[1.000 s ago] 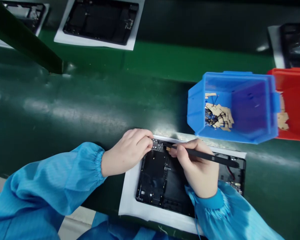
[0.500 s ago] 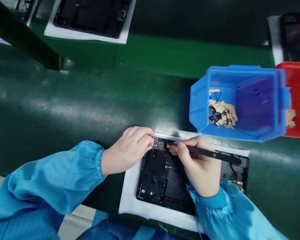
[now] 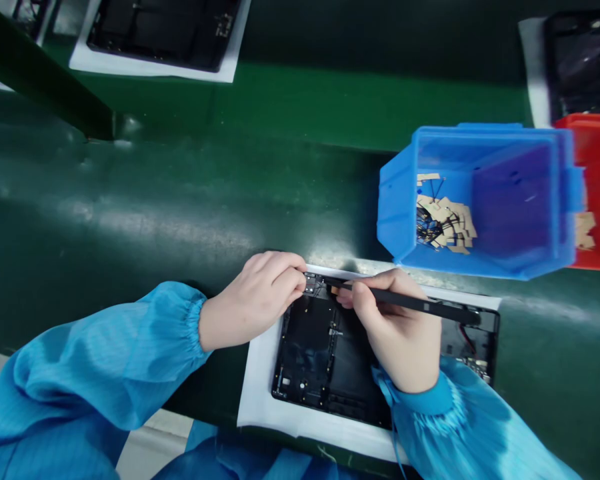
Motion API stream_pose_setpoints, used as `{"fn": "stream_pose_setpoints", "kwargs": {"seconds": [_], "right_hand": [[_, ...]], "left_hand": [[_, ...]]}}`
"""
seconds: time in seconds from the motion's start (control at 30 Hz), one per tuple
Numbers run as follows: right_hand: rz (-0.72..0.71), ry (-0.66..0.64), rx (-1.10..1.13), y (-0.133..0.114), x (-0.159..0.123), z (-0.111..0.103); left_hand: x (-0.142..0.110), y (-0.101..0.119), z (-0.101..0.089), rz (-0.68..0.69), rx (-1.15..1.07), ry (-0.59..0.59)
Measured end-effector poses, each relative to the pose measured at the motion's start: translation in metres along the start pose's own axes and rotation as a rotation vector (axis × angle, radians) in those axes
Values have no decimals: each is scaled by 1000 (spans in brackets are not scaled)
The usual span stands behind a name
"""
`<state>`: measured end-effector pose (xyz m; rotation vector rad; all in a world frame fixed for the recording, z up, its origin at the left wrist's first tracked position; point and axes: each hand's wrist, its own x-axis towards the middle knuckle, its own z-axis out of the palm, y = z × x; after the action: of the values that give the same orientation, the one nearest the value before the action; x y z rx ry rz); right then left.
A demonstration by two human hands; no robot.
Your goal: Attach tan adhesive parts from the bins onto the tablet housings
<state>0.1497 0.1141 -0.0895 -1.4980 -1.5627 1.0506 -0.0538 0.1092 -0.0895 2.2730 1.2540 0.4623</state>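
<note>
From my feed, right hand (image 3: 405, 333) is clamped on a slim black tool (image 3: 420, 304), tip at the far edge of the open black device (image 3: 305, 353). Left hand (image 3: 253, 300) has bent fingers at the device's far left corner; I can't tell whether they grip it. Device lies on a white sheet (image 3: 257, 380) on the green surface (image 3: 180, 193), just nearer than the blue bin (image 3: 395, 207).
</note>
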Motion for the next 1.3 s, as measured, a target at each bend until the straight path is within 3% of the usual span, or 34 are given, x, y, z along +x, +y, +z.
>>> {"fn": "stream_pose_setpoints", "kwargs": {"seconds": [0.4, 0.77, 0.97, 1.3], "right_hand": [[-27, -24, -126, 1, 0, -1], [-47, -41, -174, 2, -1, -4], [-46, -65, -136, 2, -2, -7], [19, 25, 8, 5, -5, -10]], "left_hand": [[5, 3, -5, 73, 114, -19], [-1, 4, -2, 287, 489, 10], [1, 6, -3, 256, 506, 4], [6, 5, -8, 270, 481, 22]]}}
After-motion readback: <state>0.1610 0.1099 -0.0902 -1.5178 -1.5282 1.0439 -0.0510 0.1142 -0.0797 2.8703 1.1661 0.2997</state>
